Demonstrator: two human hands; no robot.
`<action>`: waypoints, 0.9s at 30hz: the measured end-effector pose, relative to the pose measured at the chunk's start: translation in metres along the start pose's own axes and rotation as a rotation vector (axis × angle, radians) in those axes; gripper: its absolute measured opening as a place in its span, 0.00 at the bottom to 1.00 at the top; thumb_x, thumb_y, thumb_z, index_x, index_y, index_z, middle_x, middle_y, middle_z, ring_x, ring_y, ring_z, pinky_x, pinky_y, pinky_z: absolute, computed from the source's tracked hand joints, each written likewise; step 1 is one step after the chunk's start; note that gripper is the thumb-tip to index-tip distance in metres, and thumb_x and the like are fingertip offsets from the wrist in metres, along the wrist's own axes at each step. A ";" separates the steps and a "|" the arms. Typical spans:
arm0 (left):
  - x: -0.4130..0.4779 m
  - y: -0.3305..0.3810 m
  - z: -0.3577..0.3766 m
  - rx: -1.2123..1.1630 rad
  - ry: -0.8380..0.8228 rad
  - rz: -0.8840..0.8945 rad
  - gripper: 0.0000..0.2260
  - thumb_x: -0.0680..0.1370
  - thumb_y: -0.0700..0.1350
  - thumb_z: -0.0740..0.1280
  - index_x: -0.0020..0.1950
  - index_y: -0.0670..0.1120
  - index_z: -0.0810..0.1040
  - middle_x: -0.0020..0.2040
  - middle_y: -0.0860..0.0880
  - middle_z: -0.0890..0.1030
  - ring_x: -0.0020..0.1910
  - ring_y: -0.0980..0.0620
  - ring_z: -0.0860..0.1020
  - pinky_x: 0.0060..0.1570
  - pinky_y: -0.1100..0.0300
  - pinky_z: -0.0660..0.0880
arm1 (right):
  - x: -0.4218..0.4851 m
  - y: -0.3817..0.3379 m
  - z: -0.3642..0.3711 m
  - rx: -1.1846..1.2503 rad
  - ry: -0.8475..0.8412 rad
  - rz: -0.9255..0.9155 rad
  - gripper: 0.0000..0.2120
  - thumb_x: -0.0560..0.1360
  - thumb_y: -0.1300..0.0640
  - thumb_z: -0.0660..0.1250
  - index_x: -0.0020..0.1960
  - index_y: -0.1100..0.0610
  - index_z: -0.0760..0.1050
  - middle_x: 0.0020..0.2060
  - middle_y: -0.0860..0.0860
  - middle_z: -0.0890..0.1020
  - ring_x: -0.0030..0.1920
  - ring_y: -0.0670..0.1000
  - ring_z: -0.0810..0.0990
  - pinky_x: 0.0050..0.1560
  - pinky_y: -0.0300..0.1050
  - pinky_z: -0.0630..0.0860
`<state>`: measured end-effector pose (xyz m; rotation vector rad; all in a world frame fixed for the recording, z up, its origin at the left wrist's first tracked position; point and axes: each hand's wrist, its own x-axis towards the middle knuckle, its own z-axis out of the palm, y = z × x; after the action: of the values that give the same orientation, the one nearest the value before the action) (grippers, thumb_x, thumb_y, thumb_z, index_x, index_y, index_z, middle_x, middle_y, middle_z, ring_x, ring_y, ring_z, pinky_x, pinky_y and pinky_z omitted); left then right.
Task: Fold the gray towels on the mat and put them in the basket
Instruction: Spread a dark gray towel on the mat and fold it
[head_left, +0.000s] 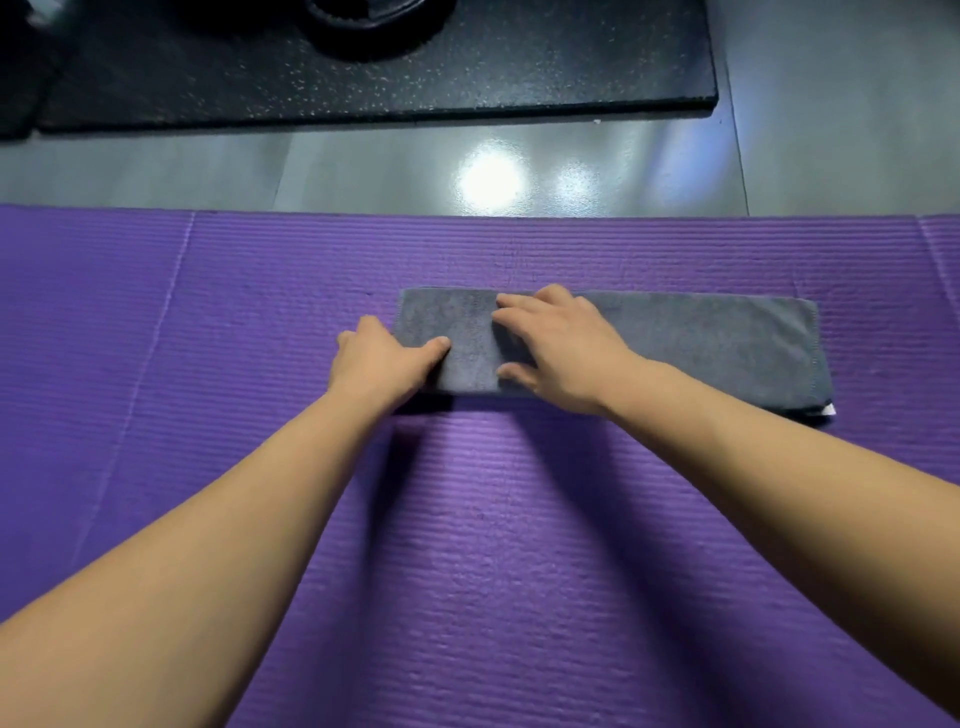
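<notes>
Closest to the camera it's just bare purple mat (467, 545) with both forearms reaching out over it. Further out, the left hand (384, 364) grips the left end of the towel (701, 348), thumb on top, fingers tucked round the edge where I can't really see them. The right hand (556, 348) lies flat on the towel just beside it, fingers spread and pressing down, not holding anything. The towel is already a long narrow strip lying across the mat, with a small white tag (830, 409) poking out at its near right corner.

My guess at what goes wrong: if the left end gets pulled over without the right hand pinning the layers, they slide and the edges end up skewed. That free right end could also drag crooked.

Room-wise there's plenty. There's open mat left of the towel and in front of it, less to the right. Past the mat's far edge is shiny floor (363, 166), then a black speckled pad (363, 67). The basket isn't in view.
</notes>
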<state>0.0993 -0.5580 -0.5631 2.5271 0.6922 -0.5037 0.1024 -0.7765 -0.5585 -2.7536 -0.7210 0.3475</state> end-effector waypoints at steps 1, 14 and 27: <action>0.001 0.000 -0.001 -0.015 -0.021 0.002 0.39 0.66 0.71 0.72 0.61 0.41 0.74 0.61 0.40 0.78 0.57 0.38 0.79 0.57 0.46 0.77 | 0.002 0.002 0.006 -0.002 0.000 0.017 0.30 0.77 0.41 0.68 0.75 0.50 0.67 0.78 0.46 0.64 0.71 0.57 0.64 0.67 0.56 0.65; -0.027 -0.010 0.014 -0.856 -0.140 0.277 0.20 0.70 0.63 0.70 0.49 0.47 0.78 0.44 0.49 0.81 0.44 0.51 0.77 0.49 0.44 0.76 | -0.006 0.008 0.023 0.222 0.044 0.101 0.31 0.76 0.43 0.71 0.76 0.47 0.68 0.78 0.42 0.64 0.74 0.52 0.61 0.72 0.56 0.60; -0.100 0.056 0.072 0.142 -0.224 0.957 0.35 0.77 0.70 0.42 0.82 0.58 0.44 0.83 0.55 0.39 0.79 0.53 0.30 0.78 0.42 0.36 | -0.105 0.054 0.001 0.670 0.329 0.231 0.35 0.77 0.49 0.67 0.80 0.41 0.56 0.74 0.45 0.67 0.71 0.42 0.69 0.72 0.54 0.69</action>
<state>0.0340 -0.6758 -0.5578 2.5027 -0.6487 -0.4614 0.0372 -0.8746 -0.5602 -2.1688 -0.1526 0.1358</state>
